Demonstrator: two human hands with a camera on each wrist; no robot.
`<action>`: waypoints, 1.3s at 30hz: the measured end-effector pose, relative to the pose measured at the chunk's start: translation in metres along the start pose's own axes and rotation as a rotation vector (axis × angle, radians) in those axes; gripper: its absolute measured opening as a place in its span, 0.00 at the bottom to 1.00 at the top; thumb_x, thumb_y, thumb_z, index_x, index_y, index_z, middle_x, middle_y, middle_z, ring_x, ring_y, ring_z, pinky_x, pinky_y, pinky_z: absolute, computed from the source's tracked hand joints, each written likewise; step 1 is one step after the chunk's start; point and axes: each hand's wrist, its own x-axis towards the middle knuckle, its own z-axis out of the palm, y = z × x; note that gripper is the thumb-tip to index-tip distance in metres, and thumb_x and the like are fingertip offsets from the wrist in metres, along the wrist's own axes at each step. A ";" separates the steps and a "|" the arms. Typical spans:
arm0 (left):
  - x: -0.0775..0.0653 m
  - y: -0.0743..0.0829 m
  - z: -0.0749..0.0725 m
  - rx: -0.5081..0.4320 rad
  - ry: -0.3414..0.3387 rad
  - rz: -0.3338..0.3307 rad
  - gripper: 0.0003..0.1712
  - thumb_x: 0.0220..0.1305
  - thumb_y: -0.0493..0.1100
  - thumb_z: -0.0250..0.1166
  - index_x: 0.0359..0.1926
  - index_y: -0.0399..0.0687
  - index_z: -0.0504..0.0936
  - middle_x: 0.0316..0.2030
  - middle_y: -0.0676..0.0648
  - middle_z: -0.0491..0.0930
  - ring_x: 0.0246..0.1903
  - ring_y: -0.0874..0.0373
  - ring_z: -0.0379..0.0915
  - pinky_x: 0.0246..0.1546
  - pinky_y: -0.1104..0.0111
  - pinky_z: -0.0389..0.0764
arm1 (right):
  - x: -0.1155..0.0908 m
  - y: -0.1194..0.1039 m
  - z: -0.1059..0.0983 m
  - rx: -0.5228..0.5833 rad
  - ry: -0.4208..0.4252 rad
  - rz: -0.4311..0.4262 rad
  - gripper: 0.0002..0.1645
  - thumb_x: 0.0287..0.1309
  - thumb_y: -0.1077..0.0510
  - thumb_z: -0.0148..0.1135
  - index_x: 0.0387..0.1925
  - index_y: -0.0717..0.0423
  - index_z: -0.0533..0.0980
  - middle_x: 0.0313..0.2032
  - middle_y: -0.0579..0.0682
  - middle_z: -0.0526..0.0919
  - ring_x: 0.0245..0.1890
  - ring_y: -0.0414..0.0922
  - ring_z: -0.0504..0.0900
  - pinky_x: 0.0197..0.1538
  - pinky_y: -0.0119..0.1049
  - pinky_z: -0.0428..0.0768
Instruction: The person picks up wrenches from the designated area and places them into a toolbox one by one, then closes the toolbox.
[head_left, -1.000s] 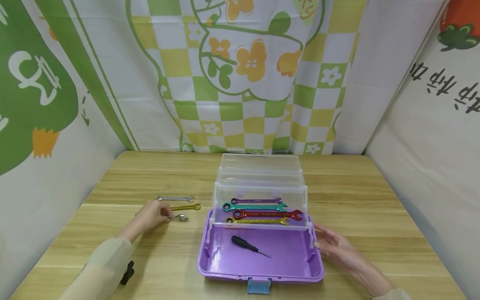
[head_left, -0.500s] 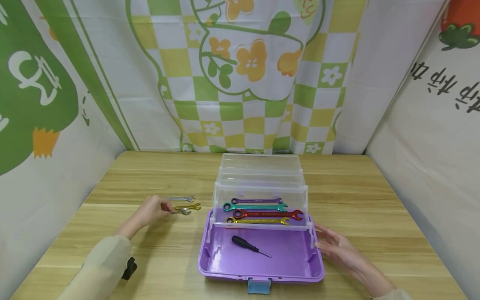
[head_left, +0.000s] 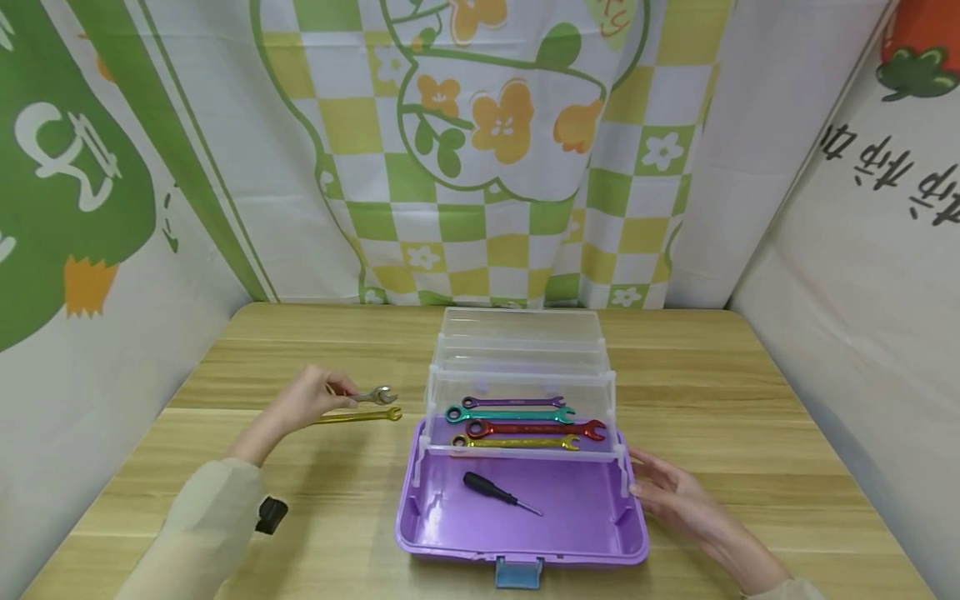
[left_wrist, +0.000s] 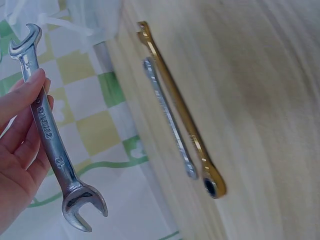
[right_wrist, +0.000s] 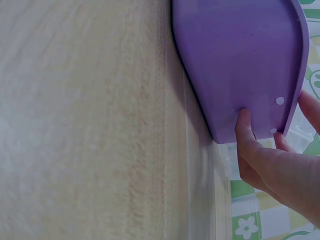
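My left hand (head_left: 303, 402) pinches a silver double open-end wrench (left_wrist: 48, 135) by its shaft, raised off the table. Below it lie a gold ratchet wrench (head_left: 367, 416) and, in the left wrist view, a smaller silver wrench (left_wrist: 170, 120); the head view hides that one. To the right stands a purple toolbox (head_left: 450, 529) with its clear lid raised. My right hand (head_left: 682, 497) touches the box's right outer wall (right_wrist: 240, 60), fingers extended. Inside, a black-handled screwdriver (head_left: 487, 486) lies on the bottom.
In the box's clear upper tray (head_left: 615, 400) lie purple (head_left: 513, 402), teal (head_left: 517, 414), red (head_left: 536, 429) and yellow (head_left: 521, 443) wrenches. A blue latch (head_left: 517, 573) hangs at the box front. Patterned cloth (head_left: 480, 250) hangs behind the wooden table (head_left: 735, 400).
My left hand has lifted the silver wrench from the table and carried it away from me, past the gold wrench. My right hand, the box and its contents stay put.
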 end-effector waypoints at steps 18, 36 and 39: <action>0.034 0.051 -0.001 0.009 -0.015 0.060 0.06 0.52 0.31 0.62 0.32 0.36 0.82 0.26 0.46 0.80 0.26 0.58 0.73 0.26 0.70 0.74 | -0.001 0.000 0.000 0.003 -0.004 0.004 0.41 0.59 0.63 0.50 0.64 0.69 0.38 0.62 0.73 0.46 0.54 0.46 0.69 0.54 0.36 0.69; 0.083 0.103 0.009 0.055 -0.097 0.186 0.08 0.54 0.29 0.59 0.36 0.36 0.82 0.31 0.43 0.82 0.31 0.56 0.76 0.33 0.66 0.77 | 0.001 0.001 0.001 0.026 0.002 -0.007 0.42 0.57 0.63 0.51 0.63 0.71 0.38 0.61 0.74 0.46 0.50 0.39 0.72 0.53 0.34 0.70; 0.091 0.108 0.013 0.056 -0.123 0.208 0.08 0.55 0.30 0.59 0.36 0.37 0.82 0.32 0.44 0.82 0.32 0.56 0.77 0.34 0.68 0.78 | 0.001 0.001 0.000 0.033 -0.007 -0.012 0.42 0.57 0.64 0.51 0.63 0.71 0.38 0.61 0.74 0.46 0.50 0.40 0.71 0.53 0.34 0.70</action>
